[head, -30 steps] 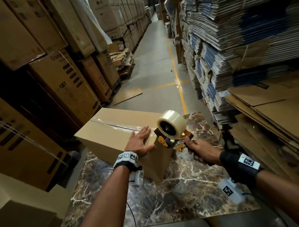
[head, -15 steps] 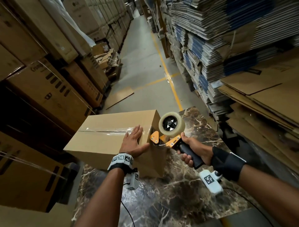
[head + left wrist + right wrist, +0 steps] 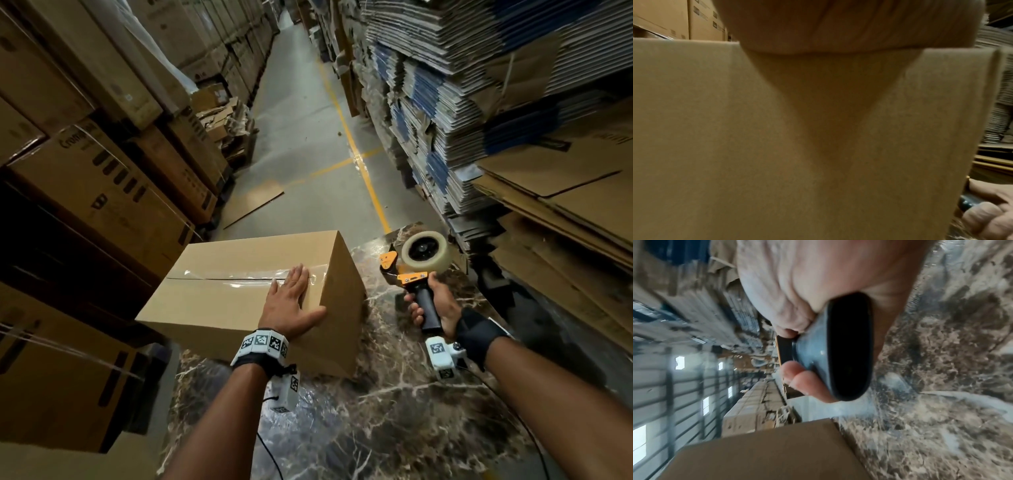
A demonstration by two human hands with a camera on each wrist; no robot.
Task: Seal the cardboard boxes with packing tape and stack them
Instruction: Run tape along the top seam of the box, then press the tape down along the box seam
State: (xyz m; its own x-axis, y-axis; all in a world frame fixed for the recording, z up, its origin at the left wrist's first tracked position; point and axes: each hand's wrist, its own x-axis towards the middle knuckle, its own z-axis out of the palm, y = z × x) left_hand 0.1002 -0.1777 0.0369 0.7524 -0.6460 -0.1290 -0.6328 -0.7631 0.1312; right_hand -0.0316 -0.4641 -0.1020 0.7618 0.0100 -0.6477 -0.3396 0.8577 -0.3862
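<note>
Two hands work over a dark marbled tabletop [image 3: 394, 428]. Nearest, the left hand [image 3: 291, 301] lies flat with fingers straight on top of a closed cardboard box [image 3: 222, 301], by the clear tape strip [image 3: 239, 275] along its seam. To its right, apart from the box, the right hand [image 3: 436, 305] is wrapped around the black handle of an orange tape dispenser [image 3: 416, 270]. Beyond, an aisle floor [image 3: 308, 137] runs between stacked cartons [image 3: 102, 188] and flattened cardboard [image 3: 462, 85]

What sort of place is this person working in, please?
Most likely a warehouse: stacked cartons line one side of a concrete aisle, bundles of flattened cardboard are piled along the other, and a yellow floor line marks the lane.
</note>
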